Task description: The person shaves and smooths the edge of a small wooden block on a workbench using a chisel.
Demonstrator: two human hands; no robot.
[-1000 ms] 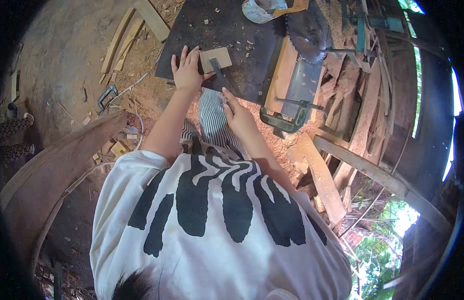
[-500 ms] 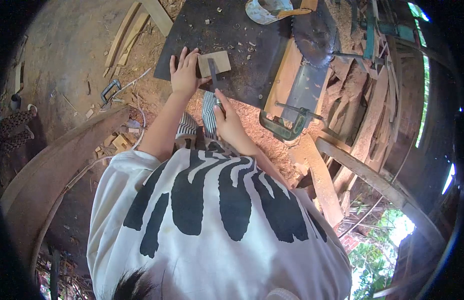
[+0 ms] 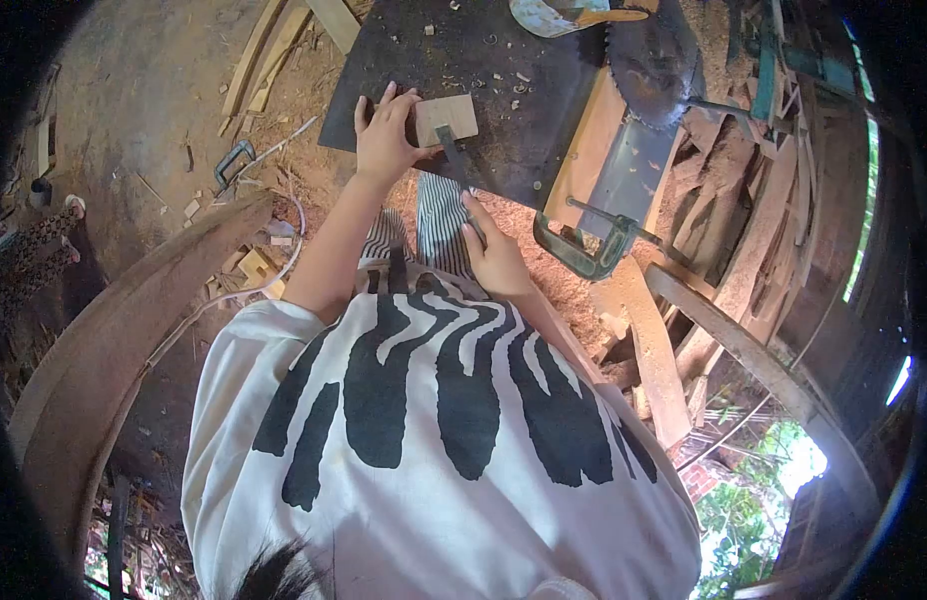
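A small flat wood block (image 3: 458, 113) lies on the dark tabletop (image 3: 534, 105) close to its front edge. My left hand (image 3: 387, 142) presses on the block's left side, fingers spread and thumb along the near edge. My right hand (image 3: 498, 262) is wrapped round the handle of what looks like a flat chisel (image 3: 454, 154). Its blade points away from me, tip resting on the near part of the block. The handle is mostly hidden in my palm.
Right of my hands, a large toothed circular blade (image 3: 652, 65) and a C-clamp (image 3: 594, 250) stand by a wooden strip (image 3: 589, 140). A white container (image 3: 549, 16) sits at the back. Scrap boards (image 3: 724, 225) lie at right; another C-clamp (image 3: 234, 165) lies left.
The chisel has drawn back toward me, its tip shifting from the block's middle to its near edge. My left hand keeps its hold on the block. The whole view has shifted slightly.
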